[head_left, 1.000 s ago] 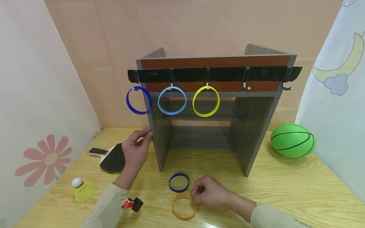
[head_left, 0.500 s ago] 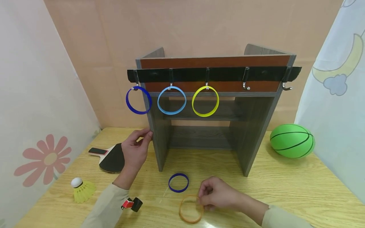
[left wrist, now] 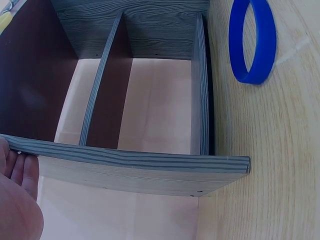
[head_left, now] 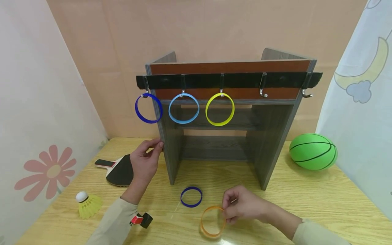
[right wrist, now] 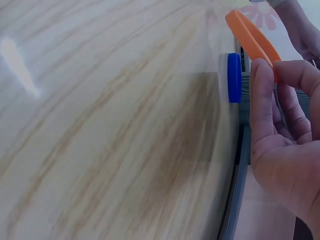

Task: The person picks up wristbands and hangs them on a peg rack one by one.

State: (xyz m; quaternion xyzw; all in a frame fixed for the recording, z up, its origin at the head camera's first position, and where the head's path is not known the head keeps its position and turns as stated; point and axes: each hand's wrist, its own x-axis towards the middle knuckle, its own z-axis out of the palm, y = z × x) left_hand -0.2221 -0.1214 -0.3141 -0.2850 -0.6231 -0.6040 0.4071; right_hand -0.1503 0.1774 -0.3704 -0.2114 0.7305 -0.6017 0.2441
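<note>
In the head view my right hand (head_left: 243,206) pinches an orange silicone wristband (head_left: 211,235) by its right side between thumb and fingers, raised off the table in the right wrist view. My left hand (head_left: 145,161) grips the front edge of the grey shelf unit's (head_left: 267,136) left panel, fingers lying against its outer face in the left wrist view. A dark blue wristband (head_left: 191,206) lies on the table before the shelf. From the black hook strip (head_left: 242,81) hang a dark blue wristband (head_left: 150,121), a light blue one (head_left: 183,122) and a yellow one (head_left: 219,124).
Two bare hooks, one silver hook (head_left: 262,93) and another hook (head_left: 306,94), are at the strip's right. A green ball (head_left: 313,151) rests right of the shelf. At left lie a table tennis bat (head_left: 120,173) and a yellow shuttlecock (head_left: 88,206) on the wooden table (head_left: 306,204).
My right hand has carried the orange wristband to the right, away from the dark blue one on the table. My left hand has stayed at the shelf panel.
</note>
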